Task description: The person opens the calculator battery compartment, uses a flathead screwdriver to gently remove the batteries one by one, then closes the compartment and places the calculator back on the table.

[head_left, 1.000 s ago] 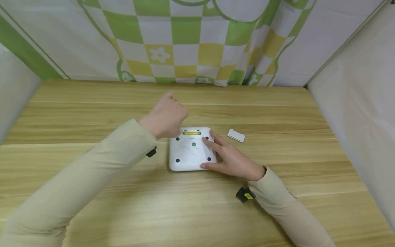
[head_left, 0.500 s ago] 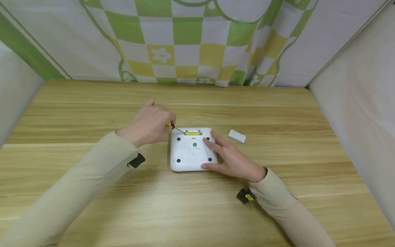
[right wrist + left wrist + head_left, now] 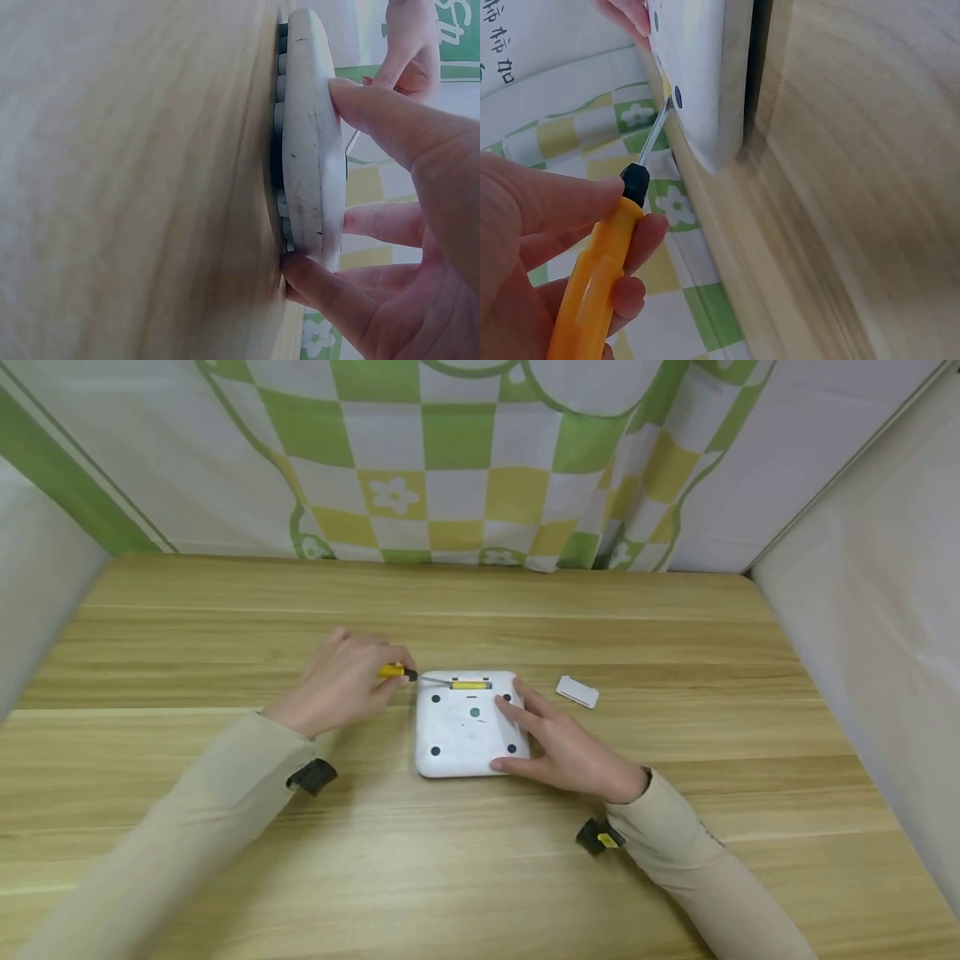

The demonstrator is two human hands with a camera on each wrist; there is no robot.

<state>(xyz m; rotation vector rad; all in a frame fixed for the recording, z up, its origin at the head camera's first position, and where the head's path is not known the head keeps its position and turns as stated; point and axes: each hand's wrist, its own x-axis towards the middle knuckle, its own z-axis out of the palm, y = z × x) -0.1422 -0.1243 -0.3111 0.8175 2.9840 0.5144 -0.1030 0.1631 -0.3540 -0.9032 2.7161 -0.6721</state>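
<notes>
Well inside worktop [image 3: 465, 860] edges — holding white device [image 3: 463, 731] in spread right hand [image 3: 564, 745], pinching screwdriver [image 3: 613, 236] in left hand [image 3: 341, 683] — pointing right, nearly lengthwise with battery [image 3: 470, 686].

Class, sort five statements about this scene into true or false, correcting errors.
1. The left hand holds a yellow-handled metal screwdriver. True.
2. The right hand touches a square white plastic device. True.
3. The device's upward side is fully closed. False: a yellow cylindrical battery lies exposed in it.
4. The screwdriver points away from the battery. False: it points towards it.
5. A small white rectangular cover lies apart from the device. True.
</notes>
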